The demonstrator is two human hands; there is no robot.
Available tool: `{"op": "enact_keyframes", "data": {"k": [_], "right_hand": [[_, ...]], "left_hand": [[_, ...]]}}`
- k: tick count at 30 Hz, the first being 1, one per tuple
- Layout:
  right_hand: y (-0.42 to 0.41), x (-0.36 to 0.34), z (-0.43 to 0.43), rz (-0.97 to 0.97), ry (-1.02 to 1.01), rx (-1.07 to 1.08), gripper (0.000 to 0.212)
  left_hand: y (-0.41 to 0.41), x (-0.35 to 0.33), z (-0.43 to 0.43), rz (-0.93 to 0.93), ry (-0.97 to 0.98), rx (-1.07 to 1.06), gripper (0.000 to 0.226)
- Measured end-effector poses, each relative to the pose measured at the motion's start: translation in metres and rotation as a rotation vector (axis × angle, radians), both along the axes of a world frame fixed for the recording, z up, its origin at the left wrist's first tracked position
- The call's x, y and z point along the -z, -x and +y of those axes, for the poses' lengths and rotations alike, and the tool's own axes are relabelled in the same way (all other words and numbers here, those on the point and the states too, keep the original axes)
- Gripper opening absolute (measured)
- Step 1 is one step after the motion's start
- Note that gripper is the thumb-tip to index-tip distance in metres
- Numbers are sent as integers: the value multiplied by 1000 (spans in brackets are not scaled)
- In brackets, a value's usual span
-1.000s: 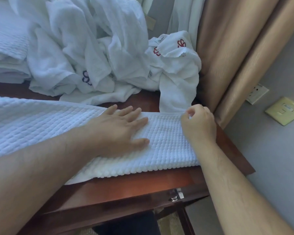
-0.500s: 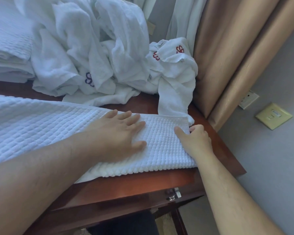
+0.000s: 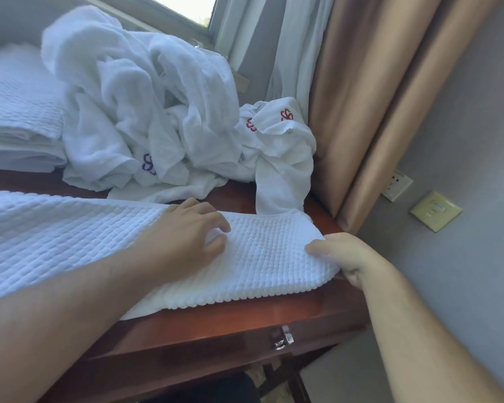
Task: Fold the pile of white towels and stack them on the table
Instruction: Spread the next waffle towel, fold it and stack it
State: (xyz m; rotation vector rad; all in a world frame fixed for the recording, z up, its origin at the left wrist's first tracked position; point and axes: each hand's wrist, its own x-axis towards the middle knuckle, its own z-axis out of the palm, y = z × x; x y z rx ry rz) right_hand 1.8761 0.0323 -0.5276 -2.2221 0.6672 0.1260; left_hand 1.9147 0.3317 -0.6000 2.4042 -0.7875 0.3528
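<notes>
A white waffle-weave towel lies folded lengthwise along the front of the dark wooden table. My left hand rests on top of it near its right end, fingers bent down onto the cloth. At the towel's right end my right hand grips the edge, thumb on top and fingers underneath, with that end lifted a little. Behind it a crumpled pile of white towels with red and blue embroidered marks covers the table's back. A stack of folded white towels sits at the far left.
Tan curtains hang just right of the table's corner. The grey wall beyond them carries a socket and a switch plate. A metal drawer handle shows under the table's front edge.
My right hand slid from the towel's far corner down to its right end and took hold of it, lifting it slightly. My left hand's fingers have curled. The view tilted up.
</notes>
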Motion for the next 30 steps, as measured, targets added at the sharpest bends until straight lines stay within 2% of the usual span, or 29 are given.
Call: {"op": "enact_keyframes", "data": {"k": [3,5,7,10,12,14,16,19,25,27,30], "right_hand": [[15,-7,10,-143,-156,-81,23],[20,-17,26,-244,-246,-140,16],[22,-28,54,-355,-287,-218,17],[24,-39,116,-518,-266,-327,24],[27,-40,161,-593,-216,-440,28],[30,-35,201,-609,-222,-566,33],[30,-27,234,-574,-266,-644,36],[30,-17,278,-548,-260,-727,32],[29,-17,342,-538,-276,-947,28],[29,-16,351,-584,-285,-989,21],[28,-8,365,-651,-149,-1006,8]], "left_hand": [[3,-6,3,109,168,-31,19],[8,-14,11,271,362,-55,17],[11,-30,22,479,488,-84,19],[12,-58,46,918,660,-116,54],[11,-72,69,1054,718,-109,75],[11,-78,94,1054,729,-116,81],[15,-81,121,1069,734,-128,74],[29,-82,161,1089,663,-185,46],[52,-92,224,907,571,-475,9],[60,-100,252,864,609,-545,10],[71,-103,292,815,663,-655,29]]}}
